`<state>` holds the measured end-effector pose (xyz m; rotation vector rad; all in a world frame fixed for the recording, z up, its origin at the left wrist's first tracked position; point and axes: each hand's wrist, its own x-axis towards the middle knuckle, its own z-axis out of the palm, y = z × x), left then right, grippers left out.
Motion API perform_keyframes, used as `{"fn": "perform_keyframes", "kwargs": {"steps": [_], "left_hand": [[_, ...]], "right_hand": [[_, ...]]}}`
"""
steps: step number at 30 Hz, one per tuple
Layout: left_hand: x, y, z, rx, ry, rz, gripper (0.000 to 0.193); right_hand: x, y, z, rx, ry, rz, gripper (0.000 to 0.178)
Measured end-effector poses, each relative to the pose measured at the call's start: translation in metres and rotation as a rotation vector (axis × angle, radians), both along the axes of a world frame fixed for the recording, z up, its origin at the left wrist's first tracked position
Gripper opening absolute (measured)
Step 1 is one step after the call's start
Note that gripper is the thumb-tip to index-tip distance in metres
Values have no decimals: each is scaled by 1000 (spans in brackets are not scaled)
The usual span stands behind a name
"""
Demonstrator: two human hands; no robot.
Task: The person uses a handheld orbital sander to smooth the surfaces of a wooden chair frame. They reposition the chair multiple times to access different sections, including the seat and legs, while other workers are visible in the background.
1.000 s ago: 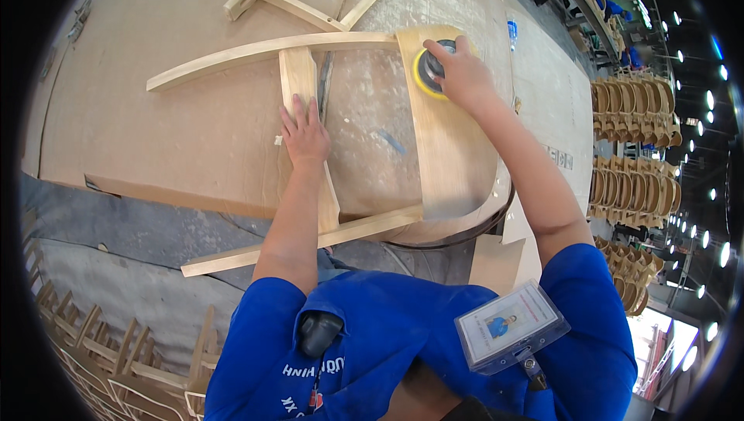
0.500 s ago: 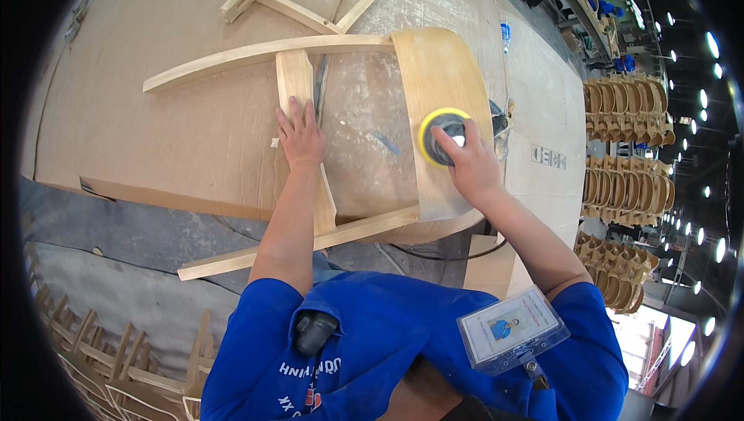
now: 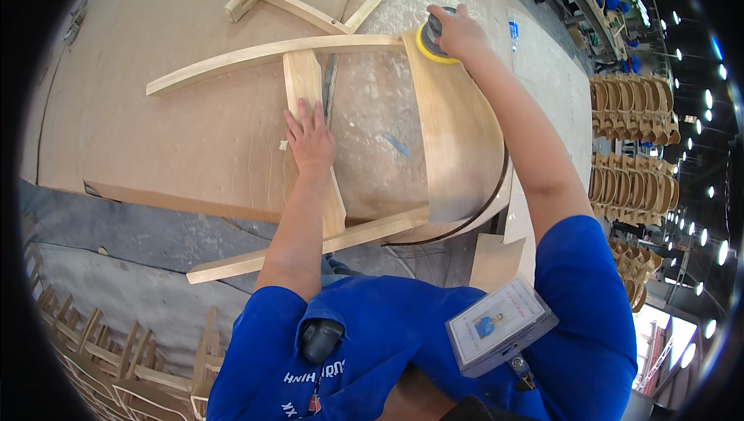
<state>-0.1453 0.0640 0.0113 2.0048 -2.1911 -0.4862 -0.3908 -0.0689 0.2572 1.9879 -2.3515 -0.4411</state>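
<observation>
A wooden chair back frame (image 3: 457, 142) lies on the cardboard-covered table, its broad curved panel to the right and two long legs reaching left. My left hand (image 3: 312, 138) rests flat on the crosspiece (image 3: 302, 72) between the legs, fingers stretched out. With my right hand (image 3: 460, 34) I grip a round orbital sander (image 3: 435, 37), dark on top with a yellow pad. The sander sits at the far end of the curved panel, tilted over its corner. Beneath the sander, the panel's far corner is partly hidden.
Another wooden frame (image 3: 310, 9) lies farther back on the cardboard surface (image 3: 147, 142). A dark hose (image 3: 480, 216) curves around the panel's right side. Stacked curved wooden parts (image 3: 632, 107) stand at the right, wooden frames (image 3: 132, 359) at the lower left. People work at the far right.
My right hand has carried the sander from the middle of the curved panel away from me to its far end. My left hand stays on the crosspiece.
</observation>
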Motion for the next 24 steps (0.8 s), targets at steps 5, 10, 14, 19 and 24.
{"fn": "perform_keyframes", "kwargs": {"steps": [5, 10, 14, 19, 24], "left_hand": [[0, 0, -1, -36, 19, 5, 63], [-1, 3, -4, -61, -3, 12, 63], [-3, 0, -4, -21, 6, 30, 62], [-3, 0, -1, 23, -5, 29, 62], [-1, -1, 1, 31, -26, 15, 62]], "right_hand": [[-1, -26, -7, 23, 14, -29, 67], [9, 40, 5, 13, -18, 0, 65], [25, 98, 16, 1, -60, 33, 63], [28, 152, 15, -20, -69, 103, 64], [25, 206, 14, -106, -103, 204, 60]]}}
